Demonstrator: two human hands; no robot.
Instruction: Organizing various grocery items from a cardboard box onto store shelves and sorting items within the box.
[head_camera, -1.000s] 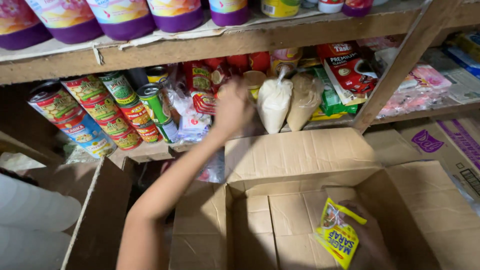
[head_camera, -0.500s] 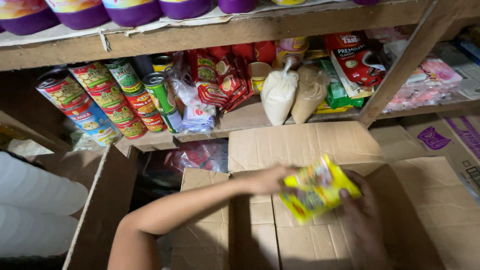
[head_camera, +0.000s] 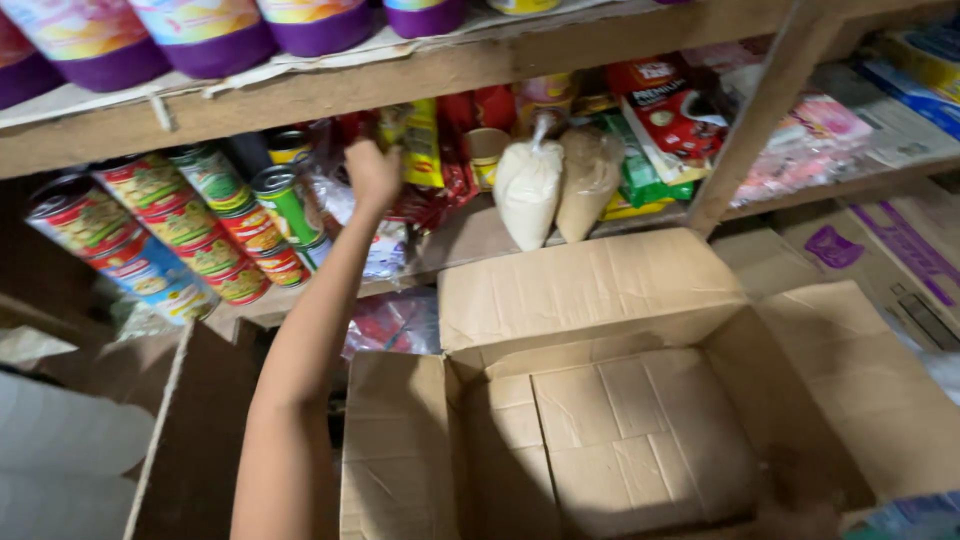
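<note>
My left hand (head_camera: 372, 172) is up at the shelf (head_camera: 440, 75), fingers curled around a yellow packet (head_camera: 421, 142) among the red packets (head_camera: 462, 150). Pushing carelessly could knock neighbours down into the open box (head_camera: 640, 440).

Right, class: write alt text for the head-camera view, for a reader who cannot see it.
A person's left hand reaches up to a wooden shelf and holds a yellow packet among red packets. Stacked cans lie to its left and two tied bags of powder to its right. Below stands an open cardboard box. The right hand is out of view.
</note>
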